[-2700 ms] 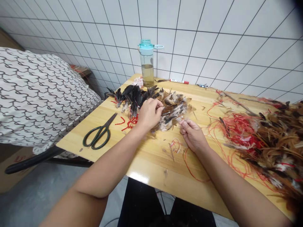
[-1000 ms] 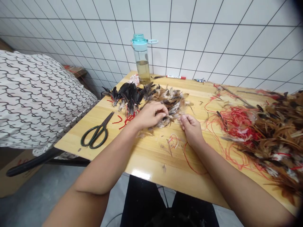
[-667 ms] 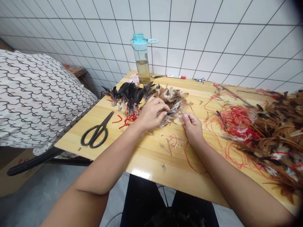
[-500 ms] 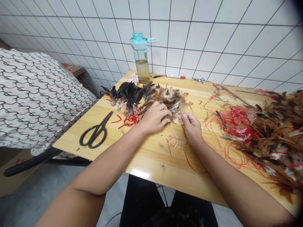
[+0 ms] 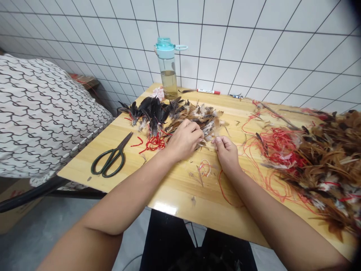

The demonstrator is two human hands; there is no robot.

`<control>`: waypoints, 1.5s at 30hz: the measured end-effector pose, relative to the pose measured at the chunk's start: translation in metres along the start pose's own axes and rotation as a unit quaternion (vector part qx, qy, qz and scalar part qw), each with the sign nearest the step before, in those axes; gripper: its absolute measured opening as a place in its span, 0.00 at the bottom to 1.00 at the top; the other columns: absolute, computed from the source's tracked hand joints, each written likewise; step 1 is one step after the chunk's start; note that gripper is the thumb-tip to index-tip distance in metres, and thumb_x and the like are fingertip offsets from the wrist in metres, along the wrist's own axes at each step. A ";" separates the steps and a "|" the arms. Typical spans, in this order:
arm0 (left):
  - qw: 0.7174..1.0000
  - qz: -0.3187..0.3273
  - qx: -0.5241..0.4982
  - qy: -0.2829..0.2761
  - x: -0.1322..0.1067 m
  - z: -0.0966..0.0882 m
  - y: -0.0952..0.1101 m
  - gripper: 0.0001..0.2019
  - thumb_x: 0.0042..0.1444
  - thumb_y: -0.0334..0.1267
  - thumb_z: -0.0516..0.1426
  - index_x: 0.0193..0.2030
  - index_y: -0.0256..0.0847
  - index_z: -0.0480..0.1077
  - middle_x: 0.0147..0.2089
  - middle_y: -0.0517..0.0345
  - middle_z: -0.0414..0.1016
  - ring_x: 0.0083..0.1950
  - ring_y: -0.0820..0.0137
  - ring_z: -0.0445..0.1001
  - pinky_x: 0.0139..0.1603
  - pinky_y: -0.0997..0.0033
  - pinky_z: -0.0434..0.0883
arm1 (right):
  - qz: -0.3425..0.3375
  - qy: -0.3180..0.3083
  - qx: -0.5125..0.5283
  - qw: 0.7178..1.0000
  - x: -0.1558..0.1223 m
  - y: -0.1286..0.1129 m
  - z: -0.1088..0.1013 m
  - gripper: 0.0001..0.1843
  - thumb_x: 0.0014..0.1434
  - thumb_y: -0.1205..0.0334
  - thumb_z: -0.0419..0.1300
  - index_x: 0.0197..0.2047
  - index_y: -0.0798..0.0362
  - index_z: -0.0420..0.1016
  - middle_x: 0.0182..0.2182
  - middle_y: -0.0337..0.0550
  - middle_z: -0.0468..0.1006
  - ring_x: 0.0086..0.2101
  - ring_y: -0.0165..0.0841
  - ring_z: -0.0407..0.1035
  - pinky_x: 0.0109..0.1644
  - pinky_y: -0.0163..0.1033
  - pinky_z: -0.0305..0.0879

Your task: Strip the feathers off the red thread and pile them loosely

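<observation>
The left hand [image 5: 186,139] lies over the near edge of the brown and white feathers [image 5: 207,114], its knuckles up and its fingers curled down toward them. About a second ago its thumb and forefinger showed from the side, with a small feather at their tips; now the hand is turned further over, and the tips are largely hidden, so I cannot tell whether they are clamped on anything. Compared with the earliest view, it also sits lower against the feathers.

The right hand [image 5: 227,152] has changed little: it stays just beside the feathers' right edge, thumb and forefinger together, the other fingers folded in. Whether something thin is pinched there is too small to tell. A loop of red string [image 5: 224,192] lies on the table [image 5: 175,188] by its wrist, as before.

The feathers keep their place in the middle of the table, next to the black feathers [image 5: 153,111], with red cord pieces [image 5: 155,143] in front of those. The scissors [image 5: 109,160] lie untouched to the left, the bottle [image 5: 166,71] stands upright behind, and the heap of brown feathers [image 5: 332,158] remains at the right beside the tangled red string [image 5: 282,148].
</observation>
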State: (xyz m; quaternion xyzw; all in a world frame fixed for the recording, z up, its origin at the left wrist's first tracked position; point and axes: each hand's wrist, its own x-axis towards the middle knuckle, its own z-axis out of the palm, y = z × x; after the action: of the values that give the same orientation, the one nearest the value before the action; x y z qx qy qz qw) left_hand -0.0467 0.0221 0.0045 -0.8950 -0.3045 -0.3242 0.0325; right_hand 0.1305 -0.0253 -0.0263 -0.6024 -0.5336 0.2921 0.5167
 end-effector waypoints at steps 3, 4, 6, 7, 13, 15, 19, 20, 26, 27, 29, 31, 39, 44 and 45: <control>0.999 0.027 0.019 0.013 0.002 -0.003 0.004 0.11 0.64 0.34 0.51 0.36 0.39 0.73 0.39 0.52 0.72 0.43 0.66 0.60 0.46 0.65 0.63 | -0.013 -0.016 -0.022 1.000 0.001 0.000 0.001 0.19 0.60 0.47 0.53 0.29 0.53 0.74 0.20 0.35 0.65 0.25 0.30 0.60 0.33 0.36 0.57; 0.999 0.032 0.027 0.015 0.002 -0.003 0.005 0.11 0.64 0.35 0.51 0.36 0.39 0.73 0.39 0.52 0.72 0.43 0.66 0.60 0.45 0.65 0.62 | -0.018 -0.027 -0.027 0.999 0.001 0.000 0.001 0.19 0.59 0.47 0.54 0.28 0.53 0.74 0.20 0.36 0.66 0.25 0.30 0.60 0.33 0.36 0.56; 0.998 0.041 0.041 0.019 0.001 -0.001 0.004 0.11 0.64 0.37 0.51 0.35 0.40 0.73 0.39 0.53 0.72 0.43 0.66 0.60 0.44 0.65 0.62 | -0.023 -0.053 -0.028 0.998 0.002 0.001 0.001 0.18 0.57 0.48 0.55 0.26 0.53 0.73 0.19 0.36 0.67 0.25 0.30 0.60 0.32 0.36 0.56; 0.998 0.046 0.046 0.019 0.001 0.000 0.004 0.11 0.64 0.38 0.52 0.35 0.40 0.73 0.39 0.53 0.72 0.43 0.66 0.60 0.44 0.65 0.61 | -0.024 -0.066 -0.025 0.997 0.003 0.002 0.002 0.18 0.56 0.48 0.56 0.25 0.53 0.73 0.20 0.37 0.68 0.25 0.30 0.61 0.32 0.36 0.57; 0.996 0.071 0.048 0.028 0.000 0.004 0.001 0.11 0.64 0.40 0.53 0.34 0.41 0.74 0.39 0.54 0.72 0.43 0.66 0.60 0.43 0.65 0.60 | -0.009 -0.137 0.019 0.990 0.006 0.003 0.003 0.12 0.49 0.52 0.62 0.24 0.53 0.73 0.21 0.36 0.70 0.26 0.30 0.62 0.33 0.36 0.59; 0.996 0.071 0.032 0.032 0.000 0.002 0.003 0.10 0.63 0.39 0.53 0.34 0.42 0.74 0.39 0.54 0.72 0.44 0.66 0.60 0.43 0.66 0.61 | -0.004 -0.156 0.040 0.987 0.006 0.003 0.003 0.11 0.47 0.53 0.63 0.24 0.52 0.73 0.22 0.36 0.71 0.26 0.30 0.62 0.33 0.36 0.59; 0.997 0.009 -0.006 0.083 0.002 -0.007 0.007 0.08 0.63 0.36 0.53 0.42 0.42 0.74 0.43 0.52 0.73 0.46 0.65 0.63 0.47 0.64 0.63 | 0.014 -0.136 0.056 0.989 0.006 0.004 0.002 0.12 0.47 0.53 0.63 0.24 0.52 0.72 0.21 0.35 0.70 0.25 0.29 0.60 0.32 0.36 0.59; 0.995 -0.015 -0.012 0.100 0.002 -0.008 0.008 0.08 0.62 0.35 0.53 0.42 0.40 0.74 0.43 0.51 0.73 0.46 0.65 0.64 0.48 0.63 0.64 | 0.017 -0.124 0.060 0.990 0.006 0.004 0.002 0.12 0.48 0.52 0.63 0.24 0.52 0.72 0.21 0.35 0.69 0.25 0.28 0.60 0.32 0.35 0.58; 0.980 -0.136 -0.139 0.041 0.002 -0.001 0.015 0.06 0.59 0.35 0.56 0.33 0.39 0.73 0.35 0.56 0.74 0.40 0.69 0.69 0.45 0.66 0.65 | -0.002 -0.065 0.029 0.997 0.004 0.004 0.003 0.12 0.51 0.53 0.61 0.25 0.51 0.70 0.19 0.34 0.66 0.23 0.28 0.58 0.29 0.35 0.56; 0.973 -0.156 -0.170 0.025 0.002 0.002 0.017 0.05 0.58 0.34 0.57 0.33 0.39 0.73 0.35 0.57 0.74 0.39 0.70 0.69 0.44 0.68 0.66 | -0.017 -0.061 0.010 0.998 0.003 0.004 0.003 0.11 0.52 0.54 0.60 0.25 0.51 0.71 0.20 0.35 0.67 0.24 0.29 0.59 0.30 0.35 0.57; 0.957 -0.191 -0.218 0.013 0.001 0.006 0.023 0.03 0.56 0.34 0.59 0.33 0.39 0.74 0.34 0.59 0.74 0.38 0.72 0.70 0.41 0.71 0.67 | -0.060 -0.055 -0.041 0.996 0.001 0.003 0.003 0.10 0.54 0.55 0.58 0.27 0.51 0.73 0.23 0.38 0.71 0.26 0.31 0.63 0.33 0.37 0.60; 0.947 -0.213 -0.239 0.013 0.001 0.008 0.027 0.02 0.55 0.34 0.60 0.33 0.39 0.73 0.34 0.59 0.73 0.37 0.73 0.70 0.40 0.73 0.67 | -0.100 -0.051 -0.093 0.989 0.000 0.003 0.004 0.09 0.56 0.58 0.57 0.28 0.51 0.74 0.26 0.41 0.74 0.29 0.33 0.66 0.36 0.38 0.62; 0.910 -0.282 -0.303 -0.011 0.002 0.012 0.020 0.04 0.54 0.36 0.58 0.33 0.38 0.72 0.32 0.60 0.73 0.34 0.73 0.69 0.37 0.73 0.65 | -0.104 -0.073 -0.107 0.986 -0.002 0.003 0.005 0.08 0.57 0.58 0.58 0.30 0.50 0.76 0.30 0.42 0.78 0.31 0.34 0.68 0.38 0.39 0.63; 0.862 -0.330 -0.385 -0.001 0.003 0.010 0.015 0.08 0.54 0.40 0.58 0.34 0.37 0.71 0.31 0.60 0.72 0.32 0.74 0.67 0.35 0.74 0.64 | -0.064 -0.090 -0.063 0.992 -0.001 0.003 0.006 0.09 0.54 0.56 0.60 0.27 0.51 0.74 0.24 0.38 0.73 0.26 0.31 0.64 0.33 0.36 0.60; 0.859 -0.332 -0.390 0.006 0.003 0.010 0.015 0.08 0.54 0.40 0.58 0.34 0.37 0.71 0.31 0.61 0.72 0.32 0.74 0.67 0.35 0.74 0.64 | -0.057 -0.091 -0.054 0.993 0.000 0.003 0.006 0.09 0.54 0.56 0.60 0.27 0.51 0.73 0.24 0.38 0.72 0.26 0.30 0.63 0.32 0.36 0.59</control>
State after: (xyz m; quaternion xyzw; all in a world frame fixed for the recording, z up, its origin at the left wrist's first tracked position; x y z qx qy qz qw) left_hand -0.0310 0.0145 0.0007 -0.6784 -0.4316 -0.4139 -0.4268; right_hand 0.1259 -0.0234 -0.0310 -0.5687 -0.6270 0.2870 0.4485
